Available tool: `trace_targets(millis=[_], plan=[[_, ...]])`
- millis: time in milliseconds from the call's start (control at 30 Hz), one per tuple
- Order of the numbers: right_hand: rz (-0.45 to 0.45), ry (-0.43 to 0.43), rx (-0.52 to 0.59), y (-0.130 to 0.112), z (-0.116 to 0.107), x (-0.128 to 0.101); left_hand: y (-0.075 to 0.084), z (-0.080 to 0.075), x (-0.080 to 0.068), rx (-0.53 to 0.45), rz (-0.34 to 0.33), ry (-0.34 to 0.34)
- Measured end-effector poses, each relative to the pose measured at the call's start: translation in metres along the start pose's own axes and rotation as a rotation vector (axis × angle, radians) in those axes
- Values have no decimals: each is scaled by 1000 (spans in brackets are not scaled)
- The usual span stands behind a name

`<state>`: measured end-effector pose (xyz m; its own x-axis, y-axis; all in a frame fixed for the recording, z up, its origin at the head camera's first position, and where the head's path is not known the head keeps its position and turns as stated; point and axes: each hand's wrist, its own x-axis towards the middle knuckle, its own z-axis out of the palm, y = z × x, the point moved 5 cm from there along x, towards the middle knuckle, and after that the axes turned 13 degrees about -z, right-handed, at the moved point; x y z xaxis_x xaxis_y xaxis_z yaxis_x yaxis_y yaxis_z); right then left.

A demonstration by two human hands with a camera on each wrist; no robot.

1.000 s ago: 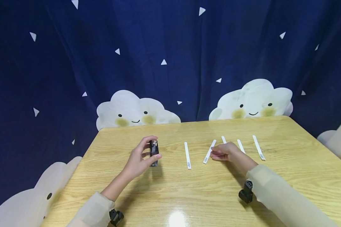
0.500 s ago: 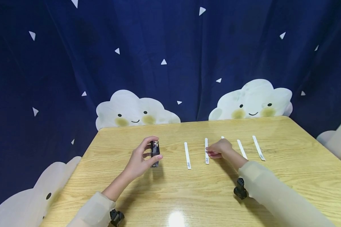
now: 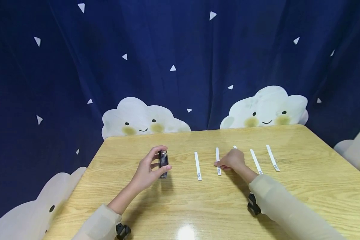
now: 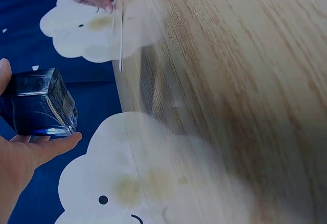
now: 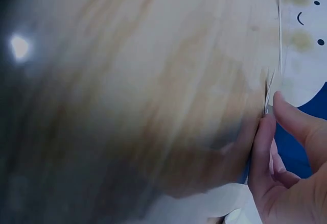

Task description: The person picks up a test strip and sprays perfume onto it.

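Dark glass, square-sided and glossy: the bottle [image 3: 163, 163] is pinched upright in the left hand [image 3: 150, 170], thumb under its near end and fingers curled over the top, held just above the table [image 3: 180, 206] near its left-centre. The left wrist view shows the same hold, the bottle [image 4: 38, 101] resting against the thumb and the heel of the palm.

The right hand [image 3: 232, 160] is curled at the second strip [image 3: 218, 161]. Its fingertips meet the strip's right edge, and in the right wrist view thumb and forefinger [image 5: 294, 119] close on a thin white edge, so I judge it a light pinch on that strip, which lies flat and nearly parallel to its neighbours.

Outward from there, the first strip [image 3: 197, 165] lies between bottle and hand. A third strip [image 3: 235, 146] is mostly hidden behind the knuckles, and two more [image 3: 256, 161] [image 3: 272, 157] lie to the right, all in a row across the table's far half.

The step in hand looks like taking up one strip while the bottle waits ready. The next move calls for lifting that thin paper cleanly off the smooth wood without nudging the ones beside it, then bringing strip and bottle together.
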<state>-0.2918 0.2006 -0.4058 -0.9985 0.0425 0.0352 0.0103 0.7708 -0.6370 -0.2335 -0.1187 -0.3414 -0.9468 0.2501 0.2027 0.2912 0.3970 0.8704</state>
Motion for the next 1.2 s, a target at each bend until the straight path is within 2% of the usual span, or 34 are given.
trace_targets(millis=[67, 367, 800, 900, 1200], plan=[[-12, 4, -16, -3, 0, -2, -1, 0, 0, 2, -5, 2], [9, 1, 106, -3, 1, -4, -3, -2, -1, 15, -20, 14], [32, 5, 165, -5, 1, -10, -3, -3, -2, 11, -25, 16], [5, 2, 148, -7, -1, -13, -3, -3, -2, 11, -24, 14], [-62, -16, -36, -14, -6, -24, -6, -3, -4, 13, -40, 16]])
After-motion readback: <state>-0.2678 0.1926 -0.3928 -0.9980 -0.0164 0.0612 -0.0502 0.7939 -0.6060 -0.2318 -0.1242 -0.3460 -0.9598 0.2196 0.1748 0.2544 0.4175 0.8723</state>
